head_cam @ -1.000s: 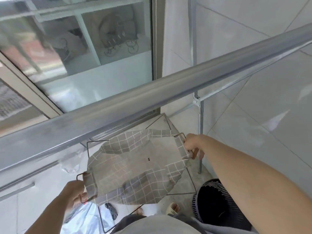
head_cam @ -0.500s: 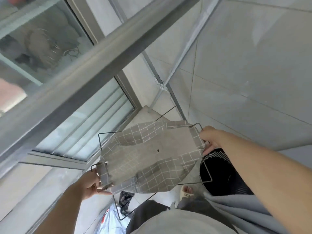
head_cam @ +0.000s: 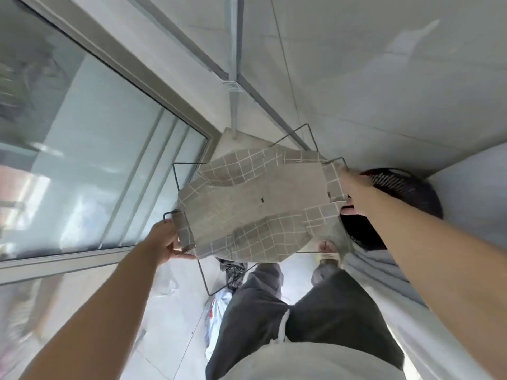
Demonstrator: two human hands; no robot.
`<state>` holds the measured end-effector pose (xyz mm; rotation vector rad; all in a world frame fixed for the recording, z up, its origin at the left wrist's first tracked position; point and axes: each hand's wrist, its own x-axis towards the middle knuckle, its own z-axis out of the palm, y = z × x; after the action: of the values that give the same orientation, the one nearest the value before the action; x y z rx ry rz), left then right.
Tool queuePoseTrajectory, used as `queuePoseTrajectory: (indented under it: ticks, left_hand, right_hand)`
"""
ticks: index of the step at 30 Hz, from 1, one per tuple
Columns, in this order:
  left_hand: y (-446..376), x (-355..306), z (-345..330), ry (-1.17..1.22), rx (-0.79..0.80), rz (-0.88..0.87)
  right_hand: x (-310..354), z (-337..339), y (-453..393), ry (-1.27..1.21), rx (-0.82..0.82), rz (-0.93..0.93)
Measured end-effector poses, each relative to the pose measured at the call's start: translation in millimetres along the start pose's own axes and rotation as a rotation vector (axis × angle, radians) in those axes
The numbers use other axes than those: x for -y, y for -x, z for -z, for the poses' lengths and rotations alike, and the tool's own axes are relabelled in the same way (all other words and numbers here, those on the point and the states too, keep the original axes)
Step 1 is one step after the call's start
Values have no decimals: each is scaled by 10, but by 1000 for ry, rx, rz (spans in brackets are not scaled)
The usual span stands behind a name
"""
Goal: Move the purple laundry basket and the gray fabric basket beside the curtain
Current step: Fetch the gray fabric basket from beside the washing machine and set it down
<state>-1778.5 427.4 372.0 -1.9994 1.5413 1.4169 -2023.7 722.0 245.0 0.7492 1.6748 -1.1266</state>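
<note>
The gray fabric basket [head_cam: 255, 204], checked cloth on a thin wire frame, hangs above the floor between my hands. My left hand [head_cam: 164, 239] grips its near-left wire handle. My right hand [head_cam: 354, 187] grips the far-right handle. A dark slotted round laundry basket [head_cam: 406, 187] stands on the floor just past my right hand, partly hidden by my forearm. Pale gray curtain fabric [head_cam: 378, 272] hangs along the right, under my right arm.
A glass sliding door [head_cam: 109, 160] fills the left side. Thin metal poles [head_cam: 234, 78] of a rack stand in the corner behind the fabric basket. A plastic bag [head_cam: 216, 311] and a small dark object [head_cam: 233, 267] lie on the tiled floor by my legs.
The view has swung right and down, and the thick metal rail has left the picture. The fabric basket, held in both hands, has come closer to the dark basket and the curtain.
</note>
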Motion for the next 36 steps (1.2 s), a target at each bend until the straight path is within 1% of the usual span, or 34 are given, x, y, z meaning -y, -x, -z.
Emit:
queuePoseTrajectory:
  ticks: [2, 3, 4, 6, 8, 10, 12, 14, 16, 18, 20, 22, 25, 27, 29, 32, 36]
  left_hand:
    - [-158, 4, -100, -25, -6, 21]
    - [-282, 10, -150, -37, -5, 24]
    - [-396, -8, -182, -57, -7, 23]
    - [-592, -16, -209, -96, -7, 38]
    - [-876, -4, -208, -101, -25, 38]
    - [-1125, 22, -173, -153, -32, 19]
    - [-1339, 63, -142, -213, 6, 4]
    - [-1435, 98, -137, -225, 48, 2]
    - [-1549, 156, -132, -232, 120, 3]
    - [-1680, 217, -120, -229, 197, -3]
    - [-1744, 256, -122, -258, 237, -40]
    - [-1748, 303, -209, -261, 282, -66]
    - [-1776, 335, -286, -283, 324, -91]
    - [-1782, 353, -318, -302, 350, -120]
    - [-1777, 353, -320, -292, 354, -142]
    - [-1870, 384, -241, -254, 380, -128]
    - [-1957, 443, -53, -175, 387, -119]
  right_hand:
    - [-91, -54, 39, -27, 19, -8]
    - [-177, -94, -73, -36, 16, -10]
    - [-243, -142, -175, -50, -9, -10]
    - [-443, -245, -364, -115, -115, -12]
    - [-623, -348, -537, -90, -217, 0]
    - [-815, -464, -674, -44, -249, 5]
    - [-996, -582, -811, -64, -250, -21]
    - [-1120, -705, -934, -35, -278, -29]
    - [-1215, -800, -965, 26, -301, -26]
    - [-1295, -841, -1014, 18, -313, -11]
    - [-1402, -865, -1077, -17, -309, 21]
    - [-1573, -823, -1143, -78, -270, 18]
    - [-1851, -701, -1206, -167, -121, -84]
    - [-2013, -614, -1209, -87, -53, -135]
    - [-2134, -612, -1232, 16, -53, -128]
    - [-2209, -757, -1283, 119, -112, -115]
    - [-2236, -1031, -1472, 89, -92, -161]
